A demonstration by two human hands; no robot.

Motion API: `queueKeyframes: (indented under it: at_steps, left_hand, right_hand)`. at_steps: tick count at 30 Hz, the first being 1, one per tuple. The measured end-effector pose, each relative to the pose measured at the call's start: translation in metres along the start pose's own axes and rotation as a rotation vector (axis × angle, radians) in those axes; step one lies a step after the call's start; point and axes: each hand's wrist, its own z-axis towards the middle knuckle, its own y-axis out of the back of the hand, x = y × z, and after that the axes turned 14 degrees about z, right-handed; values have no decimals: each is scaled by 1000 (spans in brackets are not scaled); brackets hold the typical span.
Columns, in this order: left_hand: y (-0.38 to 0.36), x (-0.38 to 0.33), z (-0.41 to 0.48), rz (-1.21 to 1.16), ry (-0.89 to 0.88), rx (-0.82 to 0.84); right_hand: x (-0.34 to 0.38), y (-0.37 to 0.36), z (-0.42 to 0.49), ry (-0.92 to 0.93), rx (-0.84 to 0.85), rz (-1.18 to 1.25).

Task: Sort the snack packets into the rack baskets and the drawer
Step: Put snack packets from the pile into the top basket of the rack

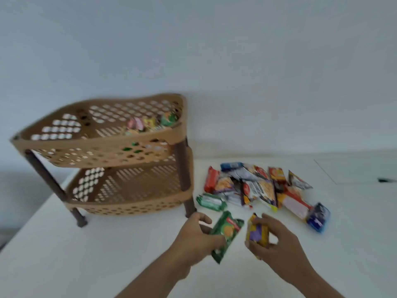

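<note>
On the white bench (129,254), against a pale wall (193,50), stands a tan plastic two-tier rack (182,168) with perforated sides and dark brown legs. Its upper basket (96,140) holds a small cluster of pink, yellow and green packets (150,123) at the right-hand end. Nothing can be made out in the lower basket (133,203).

To the right of the rack, a loose pile of mixed snack packets (257,186) lies on the bench, overlapping one another. An orange-red packet (211,179) marks its left edge. A green-and-white packet (211,202) lies flat just in front of that, near the rack's front right leg. A dark blue packet (318,217) sits at the pile's near right corner.

Nearer the camera, both bare arms reach in from the bottom of the view. The left grip (198,235) is clenched on a green packet with an orange biscuit picture (227,231). Its thumb lies across the packet's lower part, and the packet is tilted, its top end pointing towards the pile.

The right grip (277,244) grasps a yellow-and-purple packet (257,231), its fingers curled over the top and its thumb underneath. The two held packets are close beside each other but apart, in front of the pile. Blur hides whether either one touches the bench.
</note>
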Motion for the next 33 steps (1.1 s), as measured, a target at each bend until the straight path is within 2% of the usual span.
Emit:
queueKeyframes:
  at_steps: [4,8,12,18,24,28,33]
  left_hand:
    - [63,-14,-36,-108,-15,135]
    - [124,-23,-76,-186,-105,176]
    - [184,-35,-105,-218,-269,120]
    - [269,-61,-115,-106,-396,31]
    - [333,-82,-84,184,-366,-133]
    - [365,-93,-54,259,-322,-227]
    - [387,-100,-15,297,-168,-212]
  right_hand:
    - [47,-42,5,-8,24,222]
    - [116,-80,2,125,47,316]
    - [188,-109,0,291,118,314]
    - [261,-149,15,372,133,360]
    - [301,-178,32,384,208,356]
    - [324,-184,56,401,304,358]
    - [354,-188,95,441,384,147]
